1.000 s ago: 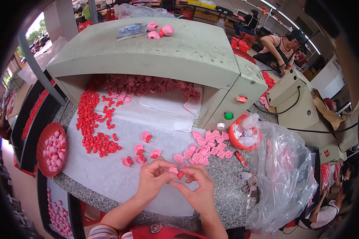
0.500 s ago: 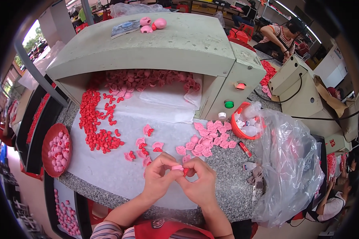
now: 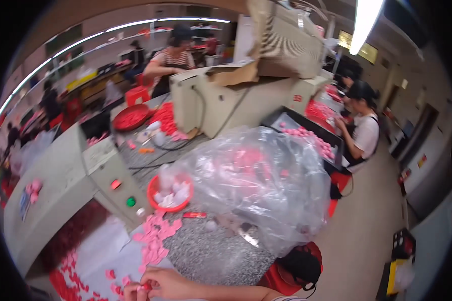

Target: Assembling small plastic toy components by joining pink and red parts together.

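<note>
Both hands are at the lower edge, over the white sheet. My right hand is closed, its fingertips pinching a small pink-and-red plastic piece. Against the same piece press the fingers of my left hand, which is partly cut off by the edge. Flat pink pieces lie in a cluster just beyond my hands. Small red pieces are spread to the left, blurred by motion.
A grey-green machine with an open front stands at left. Behind the cluster are an orange basket of white scraps and a large clear plastic bag. A black tray holds pink pieces; co-workers sit beyond.
The view has swung to the right, so my hands and the machine now appear lower and farther left. My hands stay together on the small piece.
</note>
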The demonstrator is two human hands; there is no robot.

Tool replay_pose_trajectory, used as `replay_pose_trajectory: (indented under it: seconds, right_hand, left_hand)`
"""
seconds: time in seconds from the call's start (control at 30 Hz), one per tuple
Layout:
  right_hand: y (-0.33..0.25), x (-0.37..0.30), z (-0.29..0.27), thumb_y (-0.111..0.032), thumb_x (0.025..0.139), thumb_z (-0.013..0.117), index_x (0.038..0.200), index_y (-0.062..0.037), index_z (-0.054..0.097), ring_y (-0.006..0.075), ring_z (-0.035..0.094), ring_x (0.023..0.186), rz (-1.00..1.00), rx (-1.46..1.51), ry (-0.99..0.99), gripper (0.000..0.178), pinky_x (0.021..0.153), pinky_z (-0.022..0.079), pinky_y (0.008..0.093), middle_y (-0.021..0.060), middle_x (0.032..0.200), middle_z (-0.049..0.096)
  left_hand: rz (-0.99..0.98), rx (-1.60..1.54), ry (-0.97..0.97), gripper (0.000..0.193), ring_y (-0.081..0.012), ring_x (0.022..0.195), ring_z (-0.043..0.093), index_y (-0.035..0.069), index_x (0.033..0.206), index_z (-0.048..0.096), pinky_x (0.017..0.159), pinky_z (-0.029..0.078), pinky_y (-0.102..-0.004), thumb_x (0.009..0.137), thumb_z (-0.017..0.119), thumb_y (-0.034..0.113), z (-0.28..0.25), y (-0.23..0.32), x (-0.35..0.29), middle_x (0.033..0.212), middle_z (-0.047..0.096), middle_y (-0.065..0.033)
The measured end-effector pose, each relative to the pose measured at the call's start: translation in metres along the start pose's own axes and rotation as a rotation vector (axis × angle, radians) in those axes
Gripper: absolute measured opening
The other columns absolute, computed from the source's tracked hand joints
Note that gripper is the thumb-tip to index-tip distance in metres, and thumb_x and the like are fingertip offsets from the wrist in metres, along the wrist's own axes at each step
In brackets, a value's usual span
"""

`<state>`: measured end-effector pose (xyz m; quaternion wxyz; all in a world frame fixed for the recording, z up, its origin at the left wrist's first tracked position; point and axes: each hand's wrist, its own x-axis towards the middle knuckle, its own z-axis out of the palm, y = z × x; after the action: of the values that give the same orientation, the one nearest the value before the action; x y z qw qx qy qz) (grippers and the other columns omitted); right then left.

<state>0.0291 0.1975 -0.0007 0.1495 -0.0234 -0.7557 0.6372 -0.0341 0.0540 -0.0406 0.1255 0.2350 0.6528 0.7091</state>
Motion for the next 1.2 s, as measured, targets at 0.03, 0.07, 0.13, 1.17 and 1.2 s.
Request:
replay_pose_trajectory:
  seconds: [0.03,0.07,0.13,1.17,1.2]
  right_hand:
    - [0.007,0.0,-0.005,-0.006,0.064,0.066,0.084,-0.0012,0.056,0.0222,0.055,0.068,-0.004,-0.024,0.069,0.023,0.061,0.045,0.0318,0.0101,0.076,0.053]
    - [0.017,0.0,-0.004,-0.005,0.063,0.067,0.083,-0.0004,0.056,0.0203,0.055,0.067,-0.02,-0.002,0.046,0.023,0.06,0.045,0.0308,0.0091,0.076,0.053]
    - [0.018,-0.004,-0.006,-0.003,0.061,0.067,0.083,0.0004,0.056,0.0185,0.055,0.066,-0.033,0.01,0.041,0.024,0.059,0.045,0.0299,0.008,0.075,0.054]
    - [-0.001,-0.009,-0.02,-0.007,0.058,0.071,0.081,-0.0016,0.053,0.0191,0.054,0.063,0.015,-0.036,-0.076,0.029,0.055,0.042,0.0318,0.0081,0.069,0.054]
    - [-0.005,-0.01,-0.018,-0.007,0.058,0.071,0.079,-0.0014,0.052,0.021,0.054,0.062,-0.068,-0.096,0.012,0.029,0.054,0.042,0.0328,0.0083,0.067,0.054]
  left_hand:
    - [0.083,0.173,-0.046,0.006,-0.0221,0.083,0.055,0.004,0.085,0.057,0.073,0.045,-0.0297,0.079,0.056,0.004,0.005,-0.002,0.004,0.092,0.057,-0.0115]
    - [0.163,0.362,-0.05,0.006,-0.0194,0.081,0.053,0.001,0.084,0.055,0.069,0.045,-0.0293,0.08,0.054,0.005,0.005,0.001,0.002,0.091,0.057,-0.012]
    - [-0.09,-0.008,0.039,0.004,-0.0192,0.078,0.052,0.002,0.083,0.056,0.068,0.044,-0.0288,0.079,0.054,0.003,0.023,0.027,-0.002,0.087,0.056,-0.01]
    - [-0.265,0.036,-0.015,0.008,-0.0171,0.097,0.049,0.003,0.087,0.058,0.089,0.036,-0.0295,0.079,0.061,0.003,0.025,0.051,-0.009,0.1,0.055,-0.0069]
    - [-0.161,0.086,-0.046,0.008,-0.0159,0.092,0.051,0.003,0.085,0.059,0.086,0.039,-0.028,0.078,0.062,0.003,0.023,0.049,-0.005,0.096,0.057,-0.0059]
